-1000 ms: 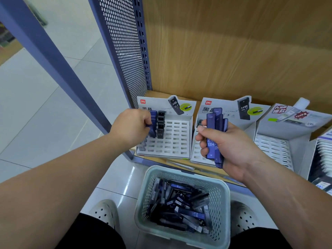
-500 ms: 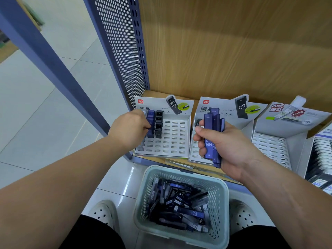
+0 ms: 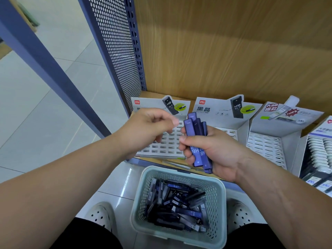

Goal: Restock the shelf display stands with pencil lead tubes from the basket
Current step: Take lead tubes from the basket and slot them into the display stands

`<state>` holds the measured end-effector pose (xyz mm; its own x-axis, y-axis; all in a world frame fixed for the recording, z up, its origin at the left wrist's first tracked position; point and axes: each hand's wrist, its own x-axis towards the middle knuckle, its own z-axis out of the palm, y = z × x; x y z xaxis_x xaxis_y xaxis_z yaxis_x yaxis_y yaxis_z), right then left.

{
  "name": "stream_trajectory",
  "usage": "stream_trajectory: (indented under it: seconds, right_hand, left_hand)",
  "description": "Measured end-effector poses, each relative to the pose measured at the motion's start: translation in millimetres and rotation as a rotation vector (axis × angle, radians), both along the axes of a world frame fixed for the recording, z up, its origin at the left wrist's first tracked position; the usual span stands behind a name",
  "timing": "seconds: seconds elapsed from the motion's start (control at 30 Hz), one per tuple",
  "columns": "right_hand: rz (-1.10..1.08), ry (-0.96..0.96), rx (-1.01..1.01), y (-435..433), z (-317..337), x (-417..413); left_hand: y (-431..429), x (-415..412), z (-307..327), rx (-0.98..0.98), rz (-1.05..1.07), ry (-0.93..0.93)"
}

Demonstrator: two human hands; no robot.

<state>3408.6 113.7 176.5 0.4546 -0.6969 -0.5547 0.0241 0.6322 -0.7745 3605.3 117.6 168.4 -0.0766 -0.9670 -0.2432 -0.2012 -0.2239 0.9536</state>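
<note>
A bundle of dark blue pencil lead tubes (image 3: 195, 137), marked HB, stands nearly upright at frame centre, gripped in the right hand (image 3: 217, 151). Loose tubes (image 3: 179, 209) lie jumbled in the pale green perforated basket (image 3: 142, 200) at lower centre. White slotted display stands (image 3: 167, 147) sit in a row across middle right.

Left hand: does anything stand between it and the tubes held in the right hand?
Nothing visible does. The left hand is empty, its fingertips a short open gap from the top of the blue tubes that the right hand grips. The display stand lies below that gap, not in it.
</note>
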Motion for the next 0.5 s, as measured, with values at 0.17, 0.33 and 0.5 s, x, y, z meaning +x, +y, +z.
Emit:
stream_trajectory:
  seconds: [0.17,0.33,0.5]
  right_hand:
    - [0.102,0.035,-0.031,6.3,1.7,6.6]
    - [0.131,0.024,-0.03,7.0,1.6,7.2]
    - [0.034,-0.015,-0.016,0.4,2.4,7.3]
  left_hand:
    - [7.6,-12.3,3.4,0.083,0.004,0.11]
    - [9.9,-14.2,1.6,0.073,0.022,0.149]
    - [6.0,-3.5,4.4,0.106,0.098,0.255]
